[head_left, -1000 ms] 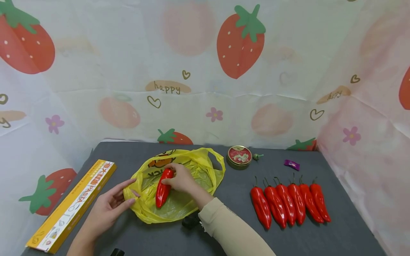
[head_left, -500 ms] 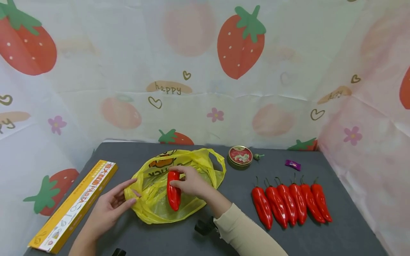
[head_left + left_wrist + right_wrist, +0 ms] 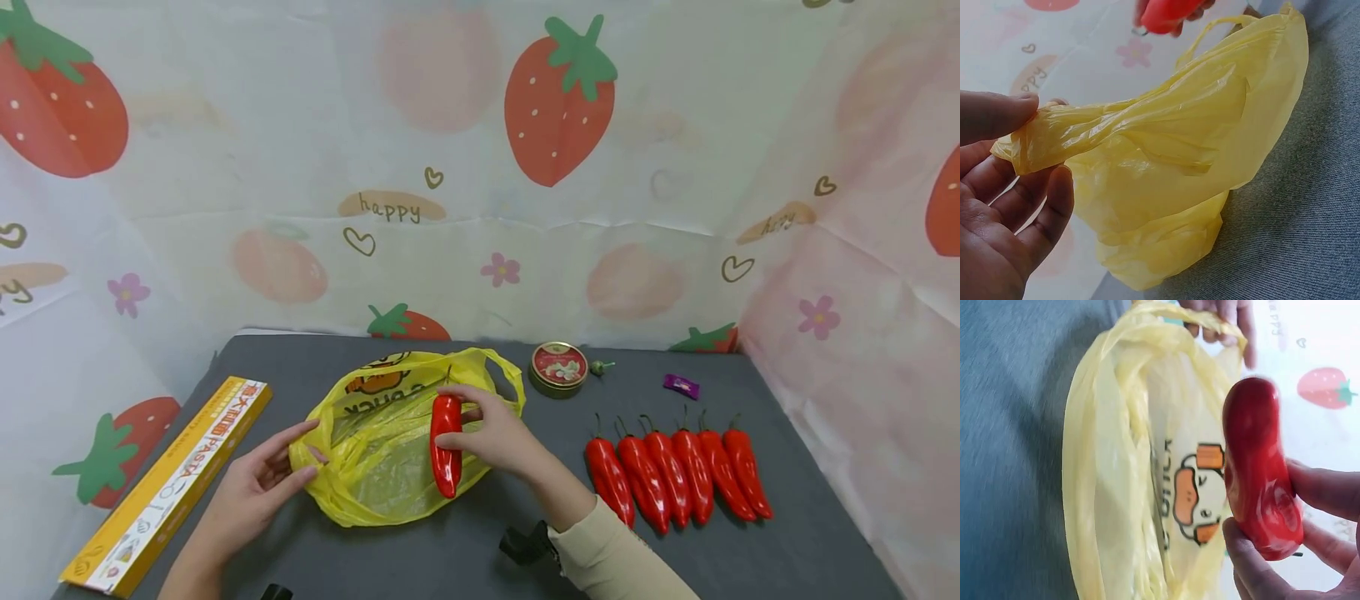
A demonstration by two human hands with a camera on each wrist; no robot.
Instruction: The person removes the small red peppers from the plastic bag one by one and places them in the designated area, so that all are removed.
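My left hand (image 3: 247,496) pinches the near-left edge of a yellow plastic bag (image 3: 348,487), which lies with its mouth spread wide; in the left wrist view the thumb presses the gathered film (image 3: 1063,134) against the fingers. Over the bag's right side, my right hand (image 3: 491,429) holds a glossy red chili pepper (image 3: 447,454) between thumb and fingers, stem end up. The right wrist view shows this pepper (image 3: 1257,462) close up, apart from the bag's printed wall (image 3: 1172,512). Several similar red chili peppers (image 3: 648,483) lie in a row on the right, stems pointing away.
A long yellow pasta box (image 3: 168,487) lies slanted at the left of the grey table (image 3: 817,517). At the back stand a round red-lidded tin (image 3: 558,367), a small green item (image 3: 600,367) and a purple wrapped sweet (image 3: 681,385). A strawberry-print curtain (image 3: 465,267) rises behind.
My right hand has carried the red chili pepper rightward across the bag's mouth, and the pepper has turned more upright. The left hand keeps its place on the bag's edge.
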